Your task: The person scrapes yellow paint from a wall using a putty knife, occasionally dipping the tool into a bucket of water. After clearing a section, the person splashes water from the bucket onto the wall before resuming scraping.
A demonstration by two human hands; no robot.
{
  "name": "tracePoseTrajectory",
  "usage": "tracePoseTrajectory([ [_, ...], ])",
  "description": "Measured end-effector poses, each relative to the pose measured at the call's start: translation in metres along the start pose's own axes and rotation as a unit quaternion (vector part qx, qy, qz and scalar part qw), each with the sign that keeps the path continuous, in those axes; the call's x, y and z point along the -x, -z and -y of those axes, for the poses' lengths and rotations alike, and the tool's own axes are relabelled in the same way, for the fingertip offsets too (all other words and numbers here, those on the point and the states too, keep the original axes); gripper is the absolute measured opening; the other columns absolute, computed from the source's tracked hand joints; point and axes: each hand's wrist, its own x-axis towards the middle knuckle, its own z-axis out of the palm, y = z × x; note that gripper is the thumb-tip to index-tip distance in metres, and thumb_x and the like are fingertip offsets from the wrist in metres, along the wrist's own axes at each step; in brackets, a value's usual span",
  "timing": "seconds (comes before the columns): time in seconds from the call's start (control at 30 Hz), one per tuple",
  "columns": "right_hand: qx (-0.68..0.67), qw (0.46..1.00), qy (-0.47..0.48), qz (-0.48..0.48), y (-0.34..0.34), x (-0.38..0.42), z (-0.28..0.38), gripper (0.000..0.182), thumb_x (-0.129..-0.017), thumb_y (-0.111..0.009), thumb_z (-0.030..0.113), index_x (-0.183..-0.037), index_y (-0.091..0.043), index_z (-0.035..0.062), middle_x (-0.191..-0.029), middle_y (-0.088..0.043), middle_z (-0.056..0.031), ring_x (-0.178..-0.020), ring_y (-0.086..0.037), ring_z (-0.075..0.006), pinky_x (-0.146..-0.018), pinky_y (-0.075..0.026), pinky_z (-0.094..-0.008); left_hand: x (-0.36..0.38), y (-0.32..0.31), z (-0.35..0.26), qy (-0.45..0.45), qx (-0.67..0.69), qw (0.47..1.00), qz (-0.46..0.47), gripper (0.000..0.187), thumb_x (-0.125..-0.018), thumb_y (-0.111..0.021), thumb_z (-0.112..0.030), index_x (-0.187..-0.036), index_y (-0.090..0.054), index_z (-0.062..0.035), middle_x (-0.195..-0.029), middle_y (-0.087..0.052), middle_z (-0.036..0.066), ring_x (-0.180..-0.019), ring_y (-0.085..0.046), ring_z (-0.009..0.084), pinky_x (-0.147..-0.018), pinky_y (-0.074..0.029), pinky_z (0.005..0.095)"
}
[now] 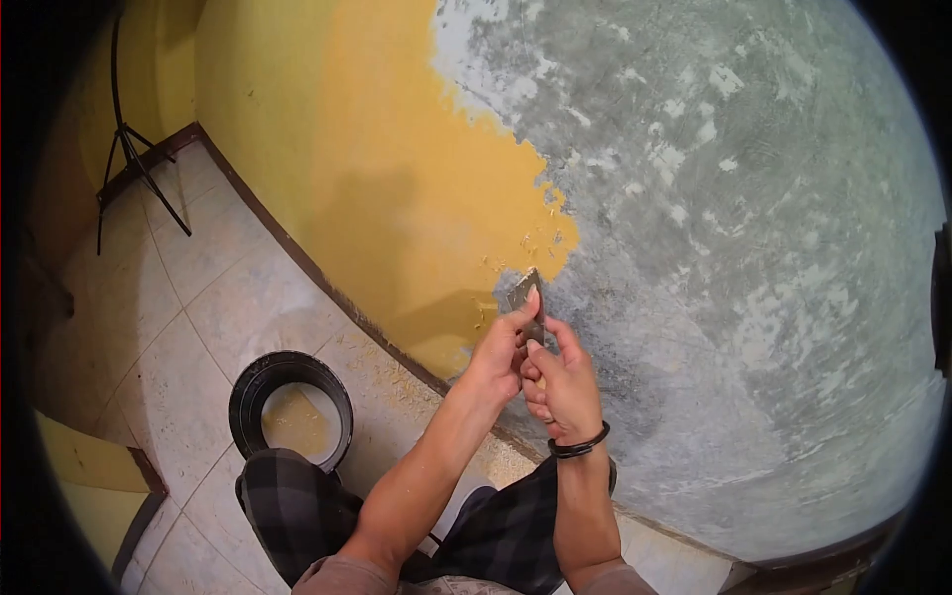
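Both hands meet at a metal scraper [526,288] whose blade lies against the wall, at the lower edge of the yellow paint [436,218]. My left hand [503,352] is closed on the scraper, its thumb pressed along the blade. Wrapped round the lower part of the tool is my right hand [563,387], with a black band on the wrist. Small yellow paint flakes cling to the wall near the blade. To the right the wall is bare grey [694,248] with whitish patches.
A black bucket [241,405] with pale contents stands on the tiled floor [228,307] by my left knee. Paint scrapings lie along the wall's foot. A black tripod stand [124,134] is at the upper left, and a yellow wall corner [99,476] at lower left.
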Motion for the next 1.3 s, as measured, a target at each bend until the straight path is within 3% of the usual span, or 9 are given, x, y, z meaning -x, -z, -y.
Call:
tracePoseTrajectory([
  [0.07,0.004,1.000,0.002,0.002,0.004,0.003,-0.008,0.035,-0.091,-0.050,0.009,-0.126,-0.044,0.0097,-0.066,-0.046,-0.0009,-0.041,-0.035,-0.0029,-0.033,-0.023,-0.0186,-0.002,0.007,0.005,0.021,0.029,0.999,0.030,0.041,-0.083,-0.064,-0.051,-0.066,-0.053,-0.0155,-0.053,-0.049,-0.001,-0.037,-0.044,0.0121,-0.034,-0.033,0.0256],
  [0.33,0.031,0.999,0.021,-0.018,-0.012,-0.010,-0.005,0.033,-0.091,-0.050,0.008,-0.124,-0.044,0.0091,-0.065,-0.046,-0.0010,-0.039,-0.034,-0.0030,-0.032,-0.022,-0.0196,-0.003,0.007,-0.010,0.004,0.050,0.998,0.032,0.039,-0.082,-0.064,-0.051,-0.071,-0.053,-0.0153,-0.054,-0.048,0.000,-0.041,-0.051,0.0155,-0.035,-0.041,0.0260],
  [0.5,0.042,0.998,0.042,-0.033,-0.013,-0.002,-0.011,0.034,-0.091,-0.050,0.008,-0.125,-0.043,0.0086,-0.063,-0.046,-0.0006,-0.039,-0.033,-0.0025,-0.032,-0.021,-0.0194,-0.003,0.016,-0.001,0.052,0.042,0.995,0.078,0.040,-0.083,-0.063,-0.052,-0.071,-0.053,-0.0148,-0.055,-0.052,0.003,-0.044,-0.055,0.0178,-0.036,-0.044,0.0282],
  [0.6,0.029,0.998,0.040,-0.037,-0.016,-0.012,-0.011,0.034,-0.091,-0.050,0.008,-0.124,-0.043,0.0082,-0.062,-0.045,0.0003,-0.039,-0.033,-0.0025,-0.032,-0.021,-0.0196,-0.018,0.020,-0.004,0.006,0.044,0.997,0.067,0.041,-0.083,-0.062,-0.052,-0.072,-0.053,-0.0139,-0.057,-0.054,0.006,-0.042,-0.054,0.0191,-0.035,-0.044,0.0297],
  [0.67,0.046,0.998,0.041,-0.029,-0.017,-0.014,-0.008,0.033,-0.091,-0.050,0.008,-0.123,-0.043,0.0080,-0.061,-0.045,0.0012,-0.039,-0.033,-0.0024,-0.032,-0.020,-0.0198,-0.010,0.017,-0.008,0.049,0.037,0.997,0.047,0.041,-0.083,-0.062,-0.052,-0.073,-0.055,-0.0133,-0.058,-0.056,0.007,-0.041,-0.054,0.0200,-0.034,-0.044,0.0306],
  [0.73,0.046,0.997,0.038,-0.044,-0.012,-0.002,-0.011,0.032,-0.091,-0.050,0.008,-0.122,-0.044,0.0085,-0.061,-0.045,0.0013,-0.039,-0.033,-0.0024,-0.032,-0.020,-0.0198,0.004,0.012,-0.012,0.063,0.057,0.992,0.097,0.040,-0.083,-0.062,-0.051,-0.073,-0.055,-0.0136,-0.058,-0.056,0.007,-0.041,-0.054,0.0191,-0.034,-0.044,0.0297],
  [0.87,0.022,0.998,0.050,-0.026,-0.004,-0.004,-0.011,0.031,-0.091,-0.051,0.008,-0.121,-0.045,0.0098,-0.061,-0.045,0.0017,-0.039,-0.034,-0.0024,-0.032,-0.019,-0.0198,-0.014,0.009,0.016,-0.007,0.020,0.998,0.051,0.040,-0.086,-0.059,-0.052,-0.075,-0.055,-0.0134,-0.063,-0.058,0.006,-0.042,-0.054,0.0151,-0.036,-0.044,0.0257],
  [1.03,0.047,0.999,0.025,0.004,-0.027,-0.025,0.005,0.033,-0.091,-0.051,0.009,-0.124,-0.043,0.0091,-0.061,-0.045,0.0013,-0.039,-0.034,-0.0027,-0.032,-0.019,-0.0205,-0.009,0.013,-0.028,-0.013,0.067,0.995,0.079,0.037,-0.085,-0.061,-0.049,-0.079,-0.057,-0.0125,-0.064,-0.058,0.004,-0.052,-0.058,0.0147,-0.046,-0.050,0.0282],
  [1.3,0.073,0.996,0.027,-0.033,0.001,0.001,-0.003,0.033,-0.090,-0.050,0.007,-0.122,-0.043,0.0089,-0.062,-0.046,0.0007,-0.039,-0.034,-0.0030,-0.033,-0.020,-0.0202,-0.008,0.006,0.013,0.005,0.047,0.996,0.070,0.039,-0.084,-0.063,-0.050,-0.077,-0.056,-0.0120,-0.062,-0.056,0.004,-0.046,-0.054,0.0162,-0.041,-0.044,0.0277],
])
